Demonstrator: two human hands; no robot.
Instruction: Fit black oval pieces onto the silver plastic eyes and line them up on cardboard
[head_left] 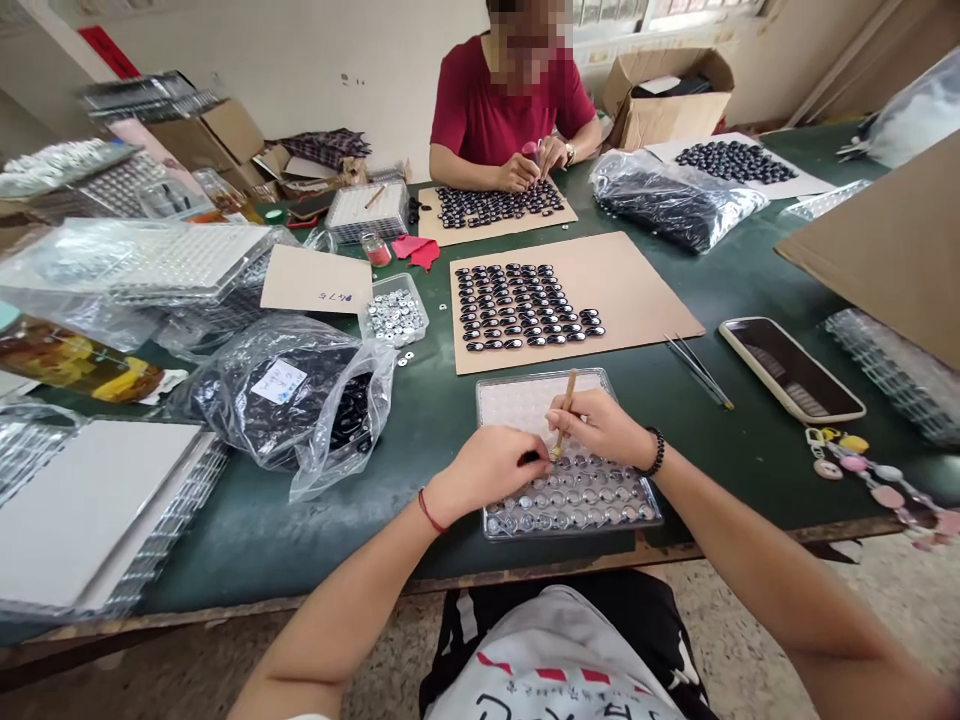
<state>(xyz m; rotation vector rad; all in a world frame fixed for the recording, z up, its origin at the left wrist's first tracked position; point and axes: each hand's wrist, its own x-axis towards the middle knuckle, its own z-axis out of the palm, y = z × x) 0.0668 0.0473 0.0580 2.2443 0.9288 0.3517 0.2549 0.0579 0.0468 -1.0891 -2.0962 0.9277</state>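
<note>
Right hand (pixel 592 420), centre of frame: grip closed round a thin brown stick (pixel 568 400), held near upright, lower end down at the tray (pixel 516 402). Left hand (pixel 491 465), just left of it: fingers curled low over the tray, fingertips near the stick's lower end; cannot tell whether this grip is fully closed or has hold of anything. Tray lies on the green counter (pixel 431 410), lower centre; rows of clear round pieces (pixel 574 518) show across its nearer part. Beyond it, a brown card (pixel 645 290) carries rows of glossy black pieces (pixel 512 312) on its left part. Right of the card: tweezers (pixel 699 372), then a phone (pixel 791 370). Left of centre: an open box of small discs (pixel 394 314) and a clear bag (pixel 289 420) with black contents. Top centre: a co-worker (pixel 469 100) in a red top, both hands above another card (pixel 480 234) of black pieces.
</note>
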